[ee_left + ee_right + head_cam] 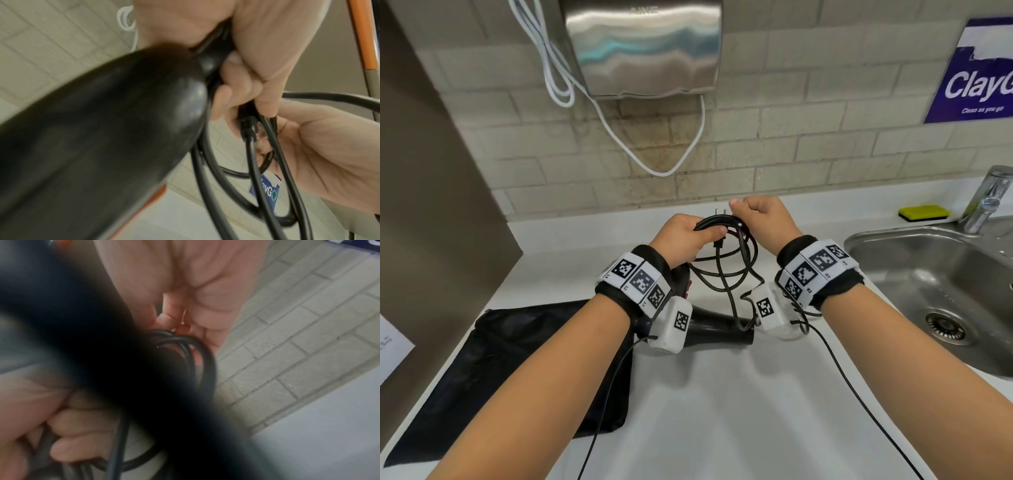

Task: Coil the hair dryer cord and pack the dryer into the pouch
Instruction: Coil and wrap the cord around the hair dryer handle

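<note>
Both hands are raised over the white counter (pixel 722 394). My left hand (pixel 698 236) grips the gathered loops of the black cord (pixel 736 270) together with the end of the black hair dryer's handle (pixel 102 129). The dryer barrel (pixel 719 330) hangs below my left wrist. My right hand (pixel 739 210) pinches the cord close to the plug (pixel 722 212), whose prongs point up. In the right wrist view the cord loops (pixel 205 360) sit under the right hand's fingers (pixel 170 316). The black mesh pouch (pixel 517 359) lies flat on the counter at the left.
A steel sink (pixel 928 274) with a faucet (pixel 989 195) and a yellow sponge (pixel 923 212) is at the right. A wall hand dryer (pixel 643 48) with a dangling white cable (pixel 688 147) hangs above. A blue poster (pixel 976 68) is on the tiled wall.
</note>
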Demonstrator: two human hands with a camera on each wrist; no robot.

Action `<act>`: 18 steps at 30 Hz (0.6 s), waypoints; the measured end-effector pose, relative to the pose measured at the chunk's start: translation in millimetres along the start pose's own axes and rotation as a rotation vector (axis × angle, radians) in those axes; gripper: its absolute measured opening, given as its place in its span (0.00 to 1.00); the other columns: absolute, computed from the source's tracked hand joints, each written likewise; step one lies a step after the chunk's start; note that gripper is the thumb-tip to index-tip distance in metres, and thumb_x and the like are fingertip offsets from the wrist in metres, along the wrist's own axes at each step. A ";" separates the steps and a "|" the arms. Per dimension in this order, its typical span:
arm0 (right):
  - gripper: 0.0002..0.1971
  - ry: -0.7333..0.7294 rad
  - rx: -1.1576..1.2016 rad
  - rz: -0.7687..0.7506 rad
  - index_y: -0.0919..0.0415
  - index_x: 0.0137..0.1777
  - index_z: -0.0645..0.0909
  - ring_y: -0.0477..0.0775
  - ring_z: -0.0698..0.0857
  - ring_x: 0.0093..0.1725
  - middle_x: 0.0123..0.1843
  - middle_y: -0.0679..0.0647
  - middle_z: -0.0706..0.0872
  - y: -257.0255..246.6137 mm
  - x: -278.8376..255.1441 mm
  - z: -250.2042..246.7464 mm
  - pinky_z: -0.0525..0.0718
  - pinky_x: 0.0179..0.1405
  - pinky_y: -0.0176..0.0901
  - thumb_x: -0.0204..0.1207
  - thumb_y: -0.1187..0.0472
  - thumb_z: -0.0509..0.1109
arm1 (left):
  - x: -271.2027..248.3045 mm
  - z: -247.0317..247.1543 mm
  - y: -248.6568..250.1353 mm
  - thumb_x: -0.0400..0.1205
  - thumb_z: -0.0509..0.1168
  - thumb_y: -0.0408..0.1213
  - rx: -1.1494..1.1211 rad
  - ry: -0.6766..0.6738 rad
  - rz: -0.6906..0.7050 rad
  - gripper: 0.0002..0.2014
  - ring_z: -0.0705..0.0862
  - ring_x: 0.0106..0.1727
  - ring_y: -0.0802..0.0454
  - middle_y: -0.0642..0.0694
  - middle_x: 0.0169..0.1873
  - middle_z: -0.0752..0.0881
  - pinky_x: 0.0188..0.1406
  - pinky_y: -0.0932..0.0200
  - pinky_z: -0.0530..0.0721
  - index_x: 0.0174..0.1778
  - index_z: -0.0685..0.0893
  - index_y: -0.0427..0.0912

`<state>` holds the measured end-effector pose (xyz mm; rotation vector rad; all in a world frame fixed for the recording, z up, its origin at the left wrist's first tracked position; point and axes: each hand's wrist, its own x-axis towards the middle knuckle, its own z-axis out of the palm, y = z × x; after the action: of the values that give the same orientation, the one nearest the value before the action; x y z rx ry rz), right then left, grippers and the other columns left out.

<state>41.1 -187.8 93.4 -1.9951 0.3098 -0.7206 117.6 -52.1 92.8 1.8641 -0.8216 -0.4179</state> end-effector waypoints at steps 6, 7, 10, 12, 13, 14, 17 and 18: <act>0.07 -0.303 0.130 0.212 0.60 0.44 0.80 0.47 0.75 0.26 0.31 0.55 0.79 -0.5 8.1 -4.8 0.75 0.27 0.34 0.80 0.58 0.63 | 5.0 -2.0 -0.6 0.79 0.68 0.39 0.038 -0.035 0.010 0.09 0.64 0.19 0.54 0.50 0.18 0.69 0.23 0.59 0.64 0.32 0.84 0.45; 0.10 -0.345 0.134 0.219 0.65 0.48 0.82 0.48 0.75 0.28 0.34 0.58 0.80 0.3 8.3 -6.3 0.75 0.29 0.34 0.80 0.58 0.63 | 5.9 -2.3 -1.1 0.79 0.69 0.39 0.043 -0.045 0.012 0.08 0.64 0.19 0.54 0.50 0.18 0.69 0.23 0.59 0.64 0.34 0.85 0.45; 0.14 -0.391 0.119 0.193 0.70 0.55 0.83 0.48 0.75 0.29 0.34 0.59 0.79 2.6 9.4 -9.4 0.75 0.31 0.34 0.81 0.59 0.63 | 9.2 -3.0 -3.2 0.80 0.68 0.38 0.044 -0.077 0.021 0.06 0.64 0.18 0.56 0.52 0.18 0.71 0.23 0.60 0.64 0.36 0.86 0.46; 0.12 -0.384 0.108 0.180 0.66 0.54 0.84 0.44 0.76 0.26 0.31 0.53 0.80 3.3 10.9 -9.1 0.76 0.30 0.31 0.82 0.61 0.61 | 10.8 -2.7 -4.5 0.80 0.68 0.38 0.049 -0.086 0.033 0.06 0.65 0.17 0.57 0.54 0.17 0.72 0.22 0.61 0.64 0.37 0.86 0.47; 0.11 -0.381 0.101 0.168 0.65 0.54 0.83 0.41 0.76 0.24 0.30 0.52 0.80 3.0 11.9 -8.7 0.76 0.29 0.30 0.82 0.61 0.61 | 11.3 -2.6 -4.6 0.80 0.68 0.38 0.055 -0.087 0.040 0.05 0.65 0.16 0.59 0.54 0.16 0.72 0.22 0.61 0.65 0.38 0.86 0.47; 0.11 -0.376 0.095 0.152 0.64 0.53 0.83 0.40 0.76 0.23 0.29 0.51 0.80 3.9 13.2 -8.1 0.76 0.28 0.30 0.82 0.62 0.60 | 11.8 -2.6 -4.7 0.80 0.68 0.38 0.063 -0.088 0.049 0.05 0.66 0.15 0.60 0.56 0.16 0.73 0.21 0.63 0.66 0.38 0.85 0.46; 0.11 -0.383 0.122 0.095 0.63 0.48 0.82 0.39 0.78 0.25 0.32 0.51 0.81 7.6 15.7 -6.7 0.77 0.31 0.31 0.83 0.65 0.57 | 14.0 -2.7 -6.0 0.81 0.67 0.38 0.073 -0.082 0.072 0.06 0.68 0.14 0.64 0.59 0.12 0.73 0.20 0.68 0.67 0.38 0.81 0.45; 0.12 -0.380 0.150 0.083 0.60 0.46 0.81 0.42 0.79 0.28 0.33 0.52 0.81 10.0 16.8 -6.6 0.78 0.35 0.33 0.83 0.66 0.56 | 14.2 -3.1 -6.8 0.80 0.67 0.38 0.068 -0.072 0.075 0.05 0.68 0.14 0.64 0.59 0.13 0.72 0.21 0.66 0.67 0.39 0.80 0.46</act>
<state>51.2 -205.9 93.3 -1.9152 0.1078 -0.2926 131.9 -58.3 89.1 1.8833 -0.9618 -0.4166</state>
